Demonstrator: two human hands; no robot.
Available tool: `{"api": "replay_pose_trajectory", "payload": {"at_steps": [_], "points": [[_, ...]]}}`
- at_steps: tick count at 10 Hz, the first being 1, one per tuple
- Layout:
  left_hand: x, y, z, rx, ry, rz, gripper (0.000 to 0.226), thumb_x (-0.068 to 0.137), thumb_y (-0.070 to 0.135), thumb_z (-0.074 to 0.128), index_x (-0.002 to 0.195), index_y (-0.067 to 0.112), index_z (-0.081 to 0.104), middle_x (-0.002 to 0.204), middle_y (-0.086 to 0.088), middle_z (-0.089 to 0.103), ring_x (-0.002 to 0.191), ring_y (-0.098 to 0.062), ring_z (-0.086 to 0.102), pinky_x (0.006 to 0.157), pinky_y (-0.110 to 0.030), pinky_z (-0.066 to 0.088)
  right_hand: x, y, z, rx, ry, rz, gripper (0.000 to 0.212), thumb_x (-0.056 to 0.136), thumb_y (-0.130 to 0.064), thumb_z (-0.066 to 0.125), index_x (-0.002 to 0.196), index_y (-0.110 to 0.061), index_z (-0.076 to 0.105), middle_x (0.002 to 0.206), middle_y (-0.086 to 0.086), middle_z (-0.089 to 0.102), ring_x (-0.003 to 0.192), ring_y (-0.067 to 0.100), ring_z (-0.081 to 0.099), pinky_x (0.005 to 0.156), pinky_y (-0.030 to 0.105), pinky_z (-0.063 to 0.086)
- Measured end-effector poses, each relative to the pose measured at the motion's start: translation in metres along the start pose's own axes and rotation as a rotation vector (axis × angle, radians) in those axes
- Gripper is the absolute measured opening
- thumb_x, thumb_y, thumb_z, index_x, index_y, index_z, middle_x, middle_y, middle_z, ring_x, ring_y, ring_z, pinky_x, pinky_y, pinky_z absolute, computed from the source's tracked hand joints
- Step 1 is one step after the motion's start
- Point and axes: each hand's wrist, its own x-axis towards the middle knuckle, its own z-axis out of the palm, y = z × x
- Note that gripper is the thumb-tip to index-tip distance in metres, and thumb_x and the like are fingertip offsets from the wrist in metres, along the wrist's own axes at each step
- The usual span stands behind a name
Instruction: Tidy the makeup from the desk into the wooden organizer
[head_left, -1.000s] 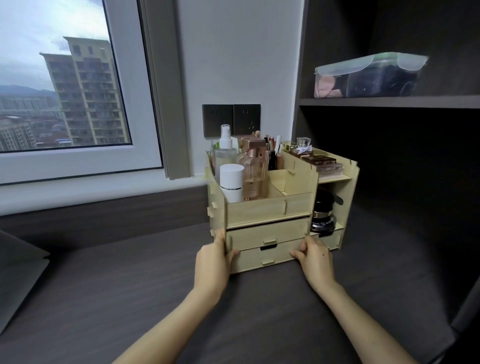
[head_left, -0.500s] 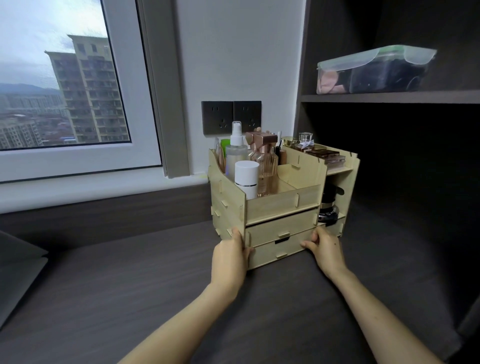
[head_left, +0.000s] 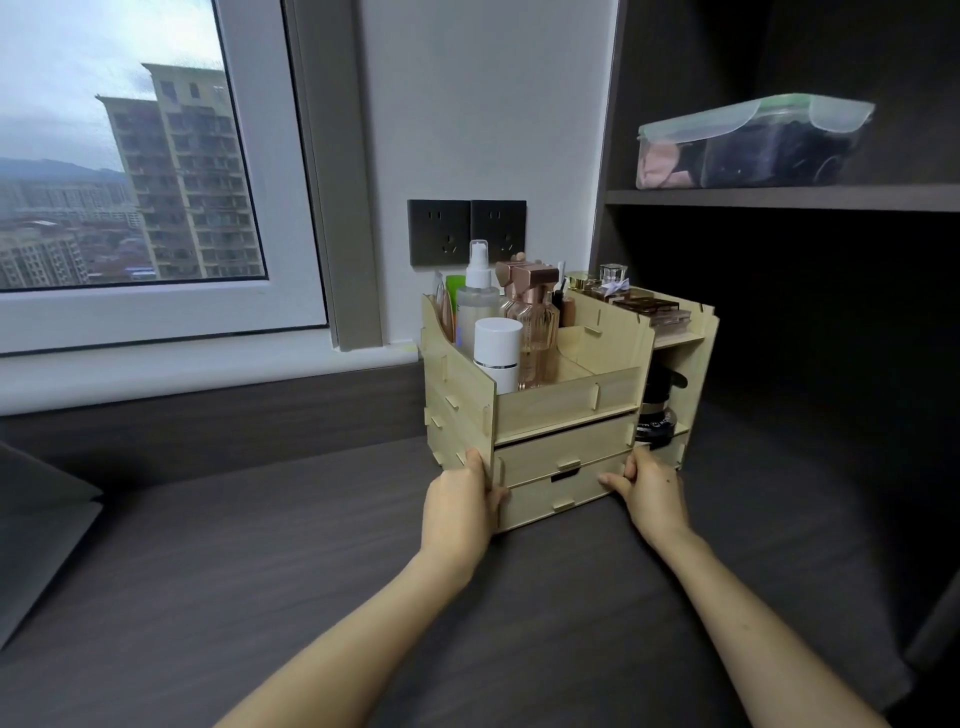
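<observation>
Left hand (head_left: 457, 501), right hand (head_left: 652, 493) grip organizer (head_left: 561, 408) base; shelf jar (head_left: 655, 415) dark, indistinct.

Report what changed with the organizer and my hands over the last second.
The wooden organizer has been swivelled on the desk: its left side panel, barely seen before, now shows broadly, and the front faces more to the right. The left hand and right hand moved with its lower front corners. Unchanged: both hands keep their grip, and the white bottle and black jar sit in the same compartments.
</observation>
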Motion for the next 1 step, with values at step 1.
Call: {"api": "replay_pose_trajectory", "payload": {"at_steps": [1], "points": [[-0.0005,-0.0014,-0.0185,-0.037,-0.012,0.01,0.035,0.083,0.038,0.063,0.097,0.008,0.05,0.095,-0.013,0.07,0.094,-0.034,0.062,0.074,-0.036,0.045,-0.0067,-0.022,-0.0052,0.017,0.039,-0.053,0.041,0.073,-0.016,0.078,0.067,-0.009,0.038,0.066,0.01,0.049,0.062,0.024,0.043,0.06,0.03,0.029]]}}
